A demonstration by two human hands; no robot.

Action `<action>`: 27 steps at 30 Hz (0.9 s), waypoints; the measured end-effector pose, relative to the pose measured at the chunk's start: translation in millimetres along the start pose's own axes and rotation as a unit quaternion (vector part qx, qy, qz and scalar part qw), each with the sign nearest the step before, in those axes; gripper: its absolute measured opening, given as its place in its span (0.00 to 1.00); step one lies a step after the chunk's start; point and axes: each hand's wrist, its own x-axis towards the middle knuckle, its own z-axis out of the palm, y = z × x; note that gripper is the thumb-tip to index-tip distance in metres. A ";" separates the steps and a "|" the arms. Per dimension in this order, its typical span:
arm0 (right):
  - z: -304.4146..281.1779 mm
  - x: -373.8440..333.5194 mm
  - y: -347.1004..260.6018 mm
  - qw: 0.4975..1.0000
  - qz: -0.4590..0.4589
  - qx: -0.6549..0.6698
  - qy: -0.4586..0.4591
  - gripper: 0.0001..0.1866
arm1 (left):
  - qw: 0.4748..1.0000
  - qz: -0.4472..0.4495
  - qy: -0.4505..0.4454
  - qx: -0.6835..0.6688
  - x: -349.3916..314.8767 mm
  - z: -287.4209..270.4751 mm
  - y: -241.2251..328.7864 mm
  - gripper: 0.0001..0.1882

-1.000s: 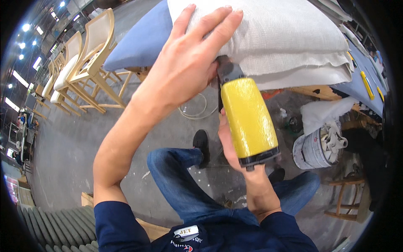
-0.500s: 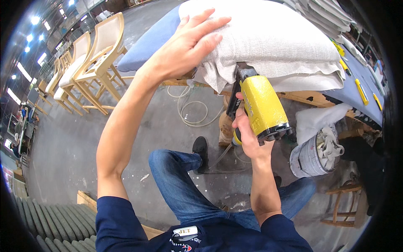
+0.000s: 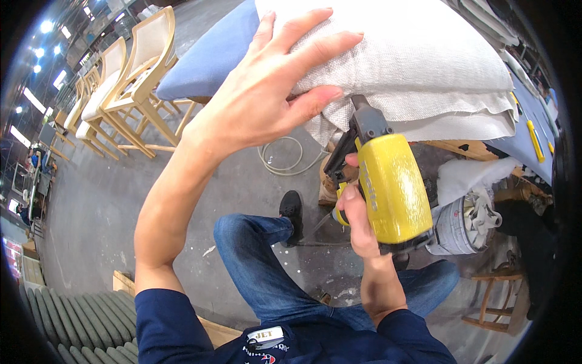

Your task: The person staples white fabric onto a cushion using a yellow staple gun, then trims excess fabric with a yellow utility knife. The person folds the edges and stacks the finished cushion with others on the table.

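Note:
A cushion wrapped in whitish woven fabric [image 3: 412,54] rests on a blue padded bench [image 3: 212,51]. My left hand [image 3: 279,79] lies spread over the fabric's left part, fingers apart and pressing on it. Its thumb is close to the fabric's front edge. In my right hand [image 3: 359,221] is a yellow and black pneumatic staple gun [image 3: 397,188], its handle gripped from below. The gun's dark nose tilts up and reaches the fabric's front edge, just right of my left thumb; whether it touches cannot be made out. Loose fabric folds hang beside the nose.
Wooden chairs with pale upholstery [image 3: 136,79] stand at the left. A coiled air hose [image 3: 282,167] lies on the floor. At the right are a bucket of scraps [image 3: 451,230], white wadding [image 3: 470,179] and a yellow-handled tool [image 3: 535,141]. Stacked grey-green padded pieces [image 3: 79,321] fill the lower left.
My left hand has slid right and slightly nearer along the fabric. The staple gun has shifted right and nearer, its nose now more exposed below the fabric's edge.

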 end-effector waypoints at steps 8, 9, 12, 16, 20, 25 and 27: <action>22.7 6.6 -33.5 0.957 0.173 0.211 0.096 0.37 | 0.999 -0.041 -0.018 0.011 -2.3 0.2 12.2 0.43; 24.3 4.2 -27.3 0.974 0.138 0.156 0.088 0.33 | 0.996 -0.065 -0.052 0.019 0.8 -7.4 20.0 0.44; 29.9 1.7 -19.1 0.991 0.074 0.071 0.088 0.26 | 0.992 -0.088 -0.085 0.019 2.3 -12.4 24.4 0.46; 29.7 2.9 -23.4 0.990 0.087 0.085 0.074 0.30 | 0.994 -0.080 -0.067 -0.014 -0.6 -12.4 24.5 0.48; 30.3 1.0 -19.6 0.989 0.088 0.098 0.062 0.29 | 0.994 -0.089 -0.066 -0.006 -2.6 -12.2 27.2 0.48; 29.6 0.3 -11.2 0.994 0.047 0.093 0.036 0.26 | 0.996 -0.066 -0.046 -0.025 -3.8 -10.5 23.8 0.48; 29.5 2.1 -15.0 0.995 0.028 0.091 0.026 0.25 | 0.999 -0.048 0.003 -0.019 -6.6 1.7 14.5 0.47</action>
